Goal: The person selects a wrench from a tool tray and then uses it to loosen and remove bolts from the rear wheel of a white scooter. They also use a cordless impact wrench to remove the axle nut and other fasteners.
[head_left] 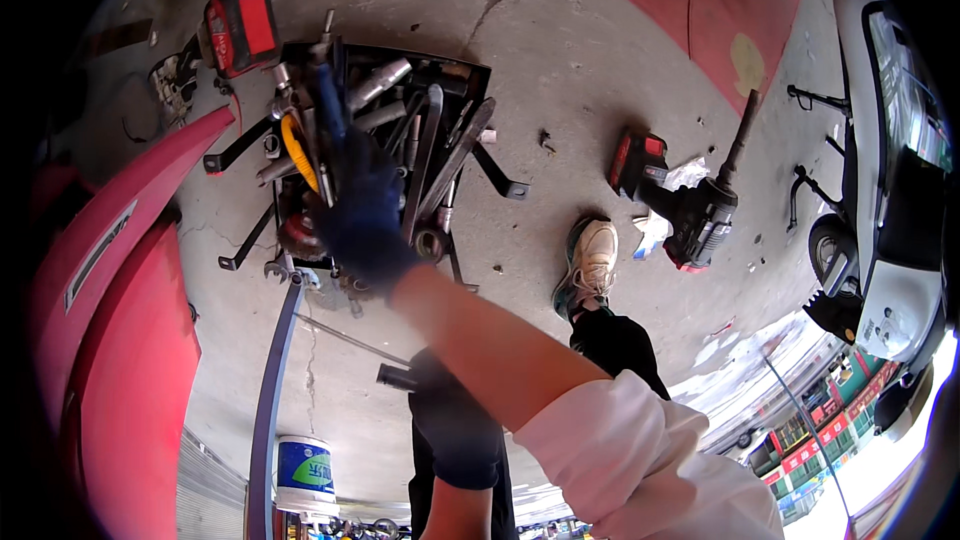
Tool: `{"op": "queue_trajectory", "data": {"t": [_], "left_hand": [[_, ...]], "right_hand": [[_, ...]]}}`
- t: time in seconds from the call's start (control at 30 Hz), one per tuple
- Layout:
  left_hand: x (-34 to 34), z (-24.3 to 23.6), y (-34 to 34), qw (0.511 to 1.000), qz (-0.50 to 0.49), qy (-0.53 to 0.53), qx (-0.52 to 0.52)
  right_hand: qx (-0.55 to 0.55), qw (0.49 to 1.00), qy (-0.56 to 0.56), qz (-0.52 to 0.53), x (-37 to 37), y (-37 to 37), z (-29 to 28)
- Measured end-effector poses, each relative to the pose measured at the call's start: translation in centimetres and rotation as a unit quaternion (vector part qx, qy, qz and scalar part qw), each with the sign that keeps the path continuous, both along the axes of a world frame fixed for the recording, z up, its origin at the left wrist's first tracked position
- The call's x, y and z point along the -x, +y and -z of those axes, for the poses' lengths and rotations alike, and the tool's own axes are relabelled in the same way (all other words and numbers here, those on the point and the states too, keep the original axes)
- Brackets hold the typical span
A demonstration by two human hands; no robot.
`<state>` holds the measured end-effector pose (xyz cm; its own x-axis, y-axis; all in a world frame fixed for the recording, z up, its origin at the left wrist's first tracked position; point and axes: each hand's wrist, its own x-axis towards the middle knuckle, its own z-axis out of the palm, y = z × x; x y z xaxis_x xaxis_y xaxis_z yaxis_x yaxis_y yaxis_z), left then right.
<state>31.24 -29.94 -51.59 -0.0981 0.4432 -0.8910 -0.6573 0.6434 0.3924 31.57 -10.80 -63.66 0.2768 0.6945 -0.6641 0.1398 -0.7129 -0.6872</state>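
Overhead, I look down through a wide, bent fisheye view at a grey concrete floor (pixel 600 60), cracked and painted red at the far right. Along the left edge curves a large red body panel (pixel 110 270). At the right edge stands a white and black scooter (pixel 890 240). In the far left middle sits a black tool tray (pixel 470 75) crammed with wrenches, sockets and bars, and just beyond its far left corner lies a red and black battery pack (pixel 240 28). To the right of the tray, well apart from it, a red and black power wrench (pixel 690 210) lies on the floor beside a crumpled white rag (pixel 660 225).

One arm in a white sleeve (pixel 630 450) comes in from the lower right and reaches to the tray. Its hand (pixel 365 205) wears a dark blue glove and rests over the tools in the tray, fingers curled round a thin metal tool with a yellow-handled tool (pixel 296 152) just beside it; I cannot tell exactly which tool it grips. My other hand (pixel 450 410), also gloved dark, is nearer to me and low in the view, closed round a short black handle (pixel 395 377). A foot in a white sneaker (pixel 592 255) stands on the floor between tray and power wrench. Near the bottom left stands a white and blue bucket (pixel 304 475).
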Motion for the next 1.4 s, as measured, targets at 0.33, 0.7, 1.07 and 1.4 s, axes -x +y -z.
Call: {"op": "queue_trajectory", "data": {"t": [0.33, 0.7, 1.07, 1.4], "left_hand": [[-0.1, -0.4, 0.3, 0.985, -0.118, -0.097, 0.082], [-2.0, -0.3, 0.6, 0.997, -0.034, 0.050, 0.058], [-2.0, -0.5, 1.3, 0.995, 0.015, 0.084, 0.053], [-1.1, -0.6, 0.5, 0.995, -0.073, 0.006, 0.073]], "right_hand": [[-0.062, 0.980, -0.003, -0.188, 0.5, -0.4, -4.1], [-0.011, 0.926, -0.095, -0.366, -9.0, -1.8, 2.2], [-0.051, 0.988, 0.095, -0.114, -4.3, -1.5, 5.6], [0.003, 0.986, 0.117, -0.120, 1.1, -1.1, -0.9]]}}
